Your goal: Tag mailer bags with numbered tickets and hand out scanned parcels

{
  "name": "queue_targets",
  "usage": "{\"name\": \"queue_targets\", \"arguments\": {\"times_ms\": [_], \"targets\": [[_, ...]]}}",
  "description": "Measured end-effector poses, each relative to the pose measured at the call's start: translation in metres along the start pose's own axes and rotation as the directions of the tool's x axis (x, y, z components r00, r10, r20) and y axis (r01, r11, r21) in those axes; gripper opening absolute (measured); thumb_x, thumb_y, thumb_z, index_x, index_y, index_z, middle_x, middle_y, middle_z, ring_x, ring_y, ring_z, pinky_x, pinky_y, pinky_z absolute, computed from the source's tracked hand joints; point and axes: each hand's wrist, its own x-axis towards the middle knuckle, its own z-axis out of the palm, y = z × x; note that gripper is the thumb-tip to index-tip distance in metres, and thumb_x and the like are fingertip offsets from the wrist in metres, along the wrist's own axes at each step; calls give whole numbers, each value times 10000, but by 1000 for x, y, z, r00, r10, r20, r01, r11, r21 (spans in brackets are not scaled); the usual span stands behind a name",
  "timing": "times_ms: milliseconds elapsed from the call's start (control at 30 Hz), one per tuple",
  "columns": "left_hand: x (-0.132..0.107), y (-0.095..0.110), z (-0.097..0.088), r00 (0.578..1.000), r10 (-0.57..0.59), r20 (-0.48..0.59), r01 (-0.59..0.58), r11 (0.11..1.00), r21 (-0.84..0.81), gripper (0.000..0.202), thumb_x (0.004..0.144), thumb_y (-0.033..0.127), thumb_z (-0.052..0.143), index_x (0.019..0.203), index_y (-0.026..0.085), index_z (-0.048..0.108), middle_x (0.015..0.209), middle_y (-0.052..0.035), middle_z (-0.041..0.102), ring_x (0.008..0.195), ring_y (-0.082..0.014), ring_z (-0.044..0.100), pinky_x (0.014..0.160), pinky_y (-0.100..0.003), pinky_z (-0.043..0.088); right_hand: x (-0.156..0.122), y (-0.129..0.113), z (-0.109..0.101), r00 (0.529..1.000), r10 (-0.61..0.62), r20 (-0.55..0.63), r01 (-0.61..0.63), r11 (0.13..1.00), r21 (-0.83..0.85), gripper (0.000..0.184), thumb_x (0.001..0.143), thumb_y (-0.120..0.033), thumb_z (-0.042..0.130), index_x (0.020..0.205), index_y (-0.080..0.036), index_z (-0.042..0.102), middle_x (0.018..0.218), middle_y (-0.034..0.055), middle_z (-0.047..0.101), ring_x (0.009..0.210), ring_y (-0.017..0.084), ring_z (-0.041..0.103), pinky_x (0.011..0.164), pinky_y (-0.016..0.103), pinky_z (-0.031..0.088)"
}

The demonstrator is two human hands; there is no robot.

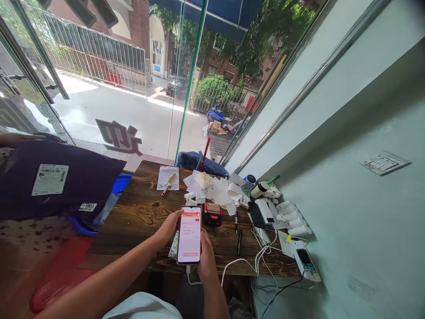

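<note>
A white-screened smartphone point(189, 239) is held upright between my two hands, above the front of the table. My left hand point(170, 226) grips its left edge, with the thumb by the top of the screen. My right hand point(207, 254) is wrapped along its lower right edge. A white charging cable point(188, 269) runs from the bottom of the phone. Partly hidden behind the phone is a printed label point(173, 249). Just beyond it stands a small black and red device point(213, 214) that looks like a label printer. Two pens point(236, 223) lie to the right.
A wooden table point(142, 212) carries crumpled papers point(221, 190), a wooden-handled knife point(169, 183), paper rolls point(292, 217) and tangled cables point(262, 254). At left, another person's hand point(13, 139) holds a dark purple parcel point(79, 177). A glass wall rises behind the table.
</note>
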Motion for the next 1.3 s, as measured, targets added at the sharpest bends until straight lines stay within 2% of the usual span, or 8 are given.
{"name": "queue_targets", "arguments": {"times_ms": [167, 500, 567, 633, 700, 800, 1100, 1300], "targets": [[-2, 1, 1, 998, 53, -16, -53, 999, 11, 283, 586, 453, 609, 587, 173, 564, 566, -2, 580, 558, -156, 491, 566, -269, 356, -2, 0, 4, 1000, 1, 8, -1, 1000, -23, 643, 652, -619, 699, 1146, -222, 590, 1077, 70, 703, 1013, 240, 645, 767, 315, 534], [-11, -2, 6, 998, -59, 20, 60, 998, -37, 411, 631, 561, 614, 742, 166, 595, 636, -31, 623, 609, -183, 568, 572, -272, 406, -7, -7, 12, 997, -35, 72, 34, 999, 8, 558, 695, -599, 680, 1073, -197, 598, 1026, 76, 719, 933, 234, 674, 742, 320, 535], [-25, -6, 5, 985, -138, 103, 150, 981, -121, 466, 655, 496, 616, 1014, 201, 589, 818, -45, 676, 756, -215, 622, 635, -288, 454, -7, -5, 11, 997, -45, 61, 42, 998, 51, 534, 704, -582, 682, 1069, -199, 605, 1042, 72, 717, 940, 232, 672, 762, 331, 533], [-41, -11, 4, 945, -217, 246, 277, 929, -247, 675, 649, 408, 631, 1280, 279, 429, 1042, -55, 665, 928, -251, 629, 704, -324, 492, -6, -2, 10, 999, -48, 13, 47, 995, 87, 558, 671, -595, 699, 1058, -202, 617, 1058, 64, 714, 952, 236, 667, 775, 341, 532], [-54, -17, 3, 892, -242, 381, 373, 871, -319, 845, 625, 305, 618, 1390, 327, 262, 1185, -66, 614, 1013, -289, 610, 709, -370, 518, -5, -1, 11, 999, -32, -37, 36, 994, 105, 606, 622, -635, 706, 1037, -199, 630, 1047, 57, 718, 955, 242, 662, 774, 346, 533], [-61, -22, 0, 857, -229, 462, 385, 880, -279, 999, 553, 140, 559, 1436, 344, 140, 1240, -72, 585, 1037, -318, 599, 675, -408, 545, -6, -3, 14, 998, -8, -60, 16, 991, 131, 607, 589, -665, 702, 969, -195, 647, 977, 39, 733, 932, 237, 667, 769, 340, 535], [-58, -23, -1, 895, -224, 385, 318, 927, -200, 1113, 501, 65, 589, 1462, 326, 92, 1264, -74, 575, 1050, -313, 597, 634, -315, 546, -8, -9, 17, 999, 10, -38, -3, 985, 171, 626, 574, -638, 724, 1004, -192, 634, 972, 51, 732, 931, 250, 672, 783, 360, 533], [-54, -23, 3, 928, -220, 300, 311, 902, -299, 912, 596, 212, 632, 1424, 265, 255, 1233, -87, 605, 1055, -309, 596, 686, -343, 536, -8, -9, 16, 998, -15, -56, 22, 991, 135, 610, 586, -606, 735, 1045, -221, 619, 1031, 49, 724, 920, 251, 675, 758, 368, 539]]}}
